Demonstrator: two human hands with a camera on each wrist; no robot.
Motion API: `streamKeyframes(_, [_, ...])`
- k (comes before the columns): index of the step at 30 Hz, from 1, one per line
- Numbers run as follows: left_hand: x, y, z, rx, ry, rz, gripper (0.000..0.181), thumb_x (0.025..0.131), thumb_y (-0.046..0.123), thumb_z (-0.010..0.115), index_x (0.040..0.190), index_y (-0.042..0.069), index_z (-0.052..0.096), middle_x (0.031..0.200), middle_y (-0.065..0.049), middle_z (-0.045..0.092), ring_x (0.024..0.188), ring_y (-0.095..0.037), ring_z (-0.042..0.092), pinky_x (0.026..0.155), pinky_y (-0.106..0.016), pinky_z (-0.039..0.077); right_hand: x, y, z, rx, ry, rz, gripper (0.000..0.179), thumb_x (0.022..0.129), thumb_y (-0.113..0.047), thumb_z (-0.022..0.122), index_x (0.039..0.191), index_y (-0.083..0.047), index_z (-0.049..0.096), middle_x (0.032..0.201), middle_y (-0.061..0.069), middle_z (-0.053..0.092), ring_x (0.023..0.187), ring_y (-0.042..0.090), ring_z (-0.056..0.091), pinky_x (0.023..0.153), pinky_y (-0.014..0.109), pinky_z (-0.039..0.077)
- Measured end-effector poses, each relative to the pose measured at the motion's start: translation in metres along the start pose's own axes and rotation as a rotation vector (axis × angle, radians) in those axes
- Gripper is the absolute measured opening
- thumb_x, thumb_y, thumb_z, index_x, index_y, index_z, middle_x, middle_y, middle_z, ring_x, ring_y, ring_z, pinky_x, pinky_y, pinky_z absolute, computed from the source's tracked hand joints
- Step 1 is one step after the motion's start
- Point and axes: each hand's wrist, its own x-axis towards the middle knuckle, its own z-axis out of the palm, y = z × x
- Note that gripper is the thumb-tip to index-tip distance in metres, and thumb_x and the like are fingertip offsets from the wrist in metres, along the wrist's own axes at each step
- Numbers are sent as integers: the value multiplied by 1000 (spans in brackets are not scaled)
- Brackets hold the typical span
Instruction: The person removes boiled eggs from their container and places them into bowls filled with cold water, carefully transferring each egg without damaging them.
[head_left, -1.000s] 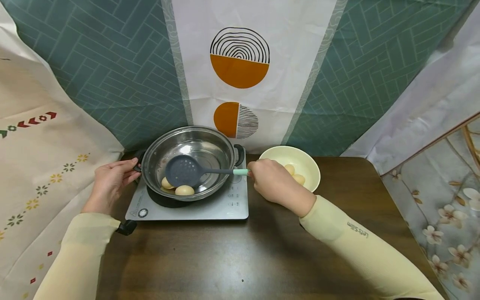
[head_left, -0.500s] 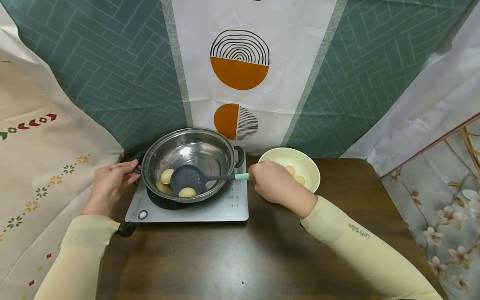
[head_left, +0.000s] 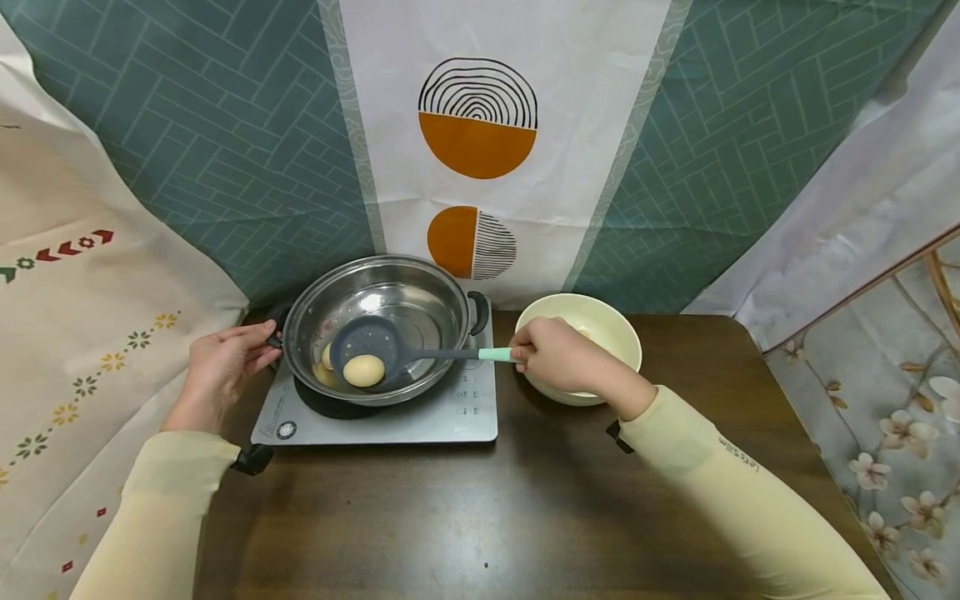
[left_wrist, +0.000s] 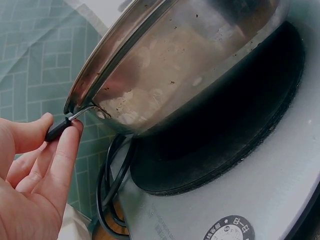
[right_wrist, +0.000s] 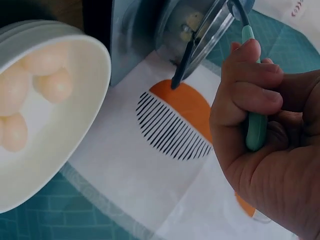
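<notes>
My left hand (head_left: 225, 362) pinches the black side handle (left_wrist: 58, 130) of a steel pan (left_wrist: 165, 80) between thumb and fingers. The pan stands over a flat cooktop (head_left: 405, 425). My right hand (head_left: 558, 354) grips the mint-green handle (right_wrist: 256, 131) of a grey slotted spoon (head_left: 367, 335), whose head is inside the pan. One pale egg (head_left: 363, 371) lies in the spoon's head, at its near side. Left of it, another egg (head_left: 327, 357) is partly hidden by the spoon's rim. Beneath my right forearm is a cream bowl (head_left: 626, 333) holding several eggs (right_wrist: 54, 85).
The pan's other black handle (head_left: 477, 312) points right, below the spoon's shaft. Black cable (left_wrist: 107, 185) hangs beside the cooktop's left edge. A patterned cloth (head_left: 300, 167) rises directly behind. Brown wooden table (head_left: 480, 517) extends in front.
The spoon first dipped right, then came back left under the near egg, which now lies in its head. My right hand has shifted slightly right, over the bowl. My left hand stays put.
</notes>
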Motion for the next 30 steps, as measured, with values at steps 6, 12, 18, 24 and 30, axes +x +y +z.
streamKeyframes(6, [0, 1, 0, -13, -9, -1, 7, 77, 10, 76, 84, 8, 75, 75, -2, 73, 60, -14, 69, 62, -26, 61, -9, 14, -14, 59, 12, 76, 23, 94, -12, 53, 75, -13, 65, 66, -4, 56, 54, 10, 39, 51, 19, 33])
streamKeyframes(12, [-2, 1, -4, -4, -4, 2, 9, 77, 11, 77, 85, 9, 75, 76, 0, 73, 60, -14, 68, 63, -26, 61, -17, 30, -24, 53, 56, 112, 18, 95, -14, 53, 86, -11, 68, 79, 2, 65, 57, 14, 41, 51, 21, 37])
streamKeyframes(18, [-4, 0, -5, -28, -22, -4, 11, 77, 9, 76, 87, 7, 74, 76, -2, 73, 60, -15, 69, 62, -26, 61, -29, 44, -33, 72, 88, 145, 18, 95, -13, 53, 87, -10, 69, 80, 3, 64, 61, 16, 42, 50, 22, 37])
streamKeyframes(24, [-2, 0, -2, -31, -27, 7, 10, 77, 8, 76, 87, 7, 74, 77, -1, 73, 59, -15, 69, 62, -26, 61, -41, 56, -44, 45, 126, 151, 18, 95, -14, 51, 90, -11, 68, 80, 0, 64, 65, 16, 43, 53, 22, 37])
streamKeyframes(30, [0, 0, 0, -11, -10, 7, 8, 77, 9, 76, 85, 8, 75, 76, -1, 73, 60, -14, 69, 61, -25, 61, -53, 70, -52, 32, 144, 177, 20, 96, -15, 50, 92, -9, 68, 79, 1, 65, 59, 15, 39, 49, 22, 34])
